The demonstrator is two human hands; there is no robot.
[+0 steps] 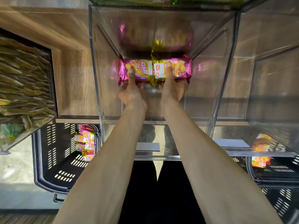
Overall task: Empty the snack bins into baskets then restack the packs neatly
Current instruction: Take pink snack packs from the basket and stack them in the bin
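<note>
My left grip point(131, 92) squeezes one shiny pink snack pack point(142, 68) at twelve o'clock; my right grip point(171, 89) squeezes its twin pack point(182, 68).

2 shiny foil snack packs, pink w/ yellow-orange print, sit end to end deep in the clear bin point(105, 65), long sides running across. The left pack point(142, 71) is pinched by the left hand point(131, 92), thumb on top. The right pack point(181, 68) is held the same way by the right hand point(171, 89). Their gold crimped ends meet btwn the 2 hands. Can't tell if they rest on the bin floor. The left basket point(48, 159), black & slotted, is below & outward of the left hand, w/ pink packs point(85, 143) piled at its arm-side wall. The right basket point(275, 173), also black, is below & outward of the right hand and holds orange packs point(260, 162).
</note>
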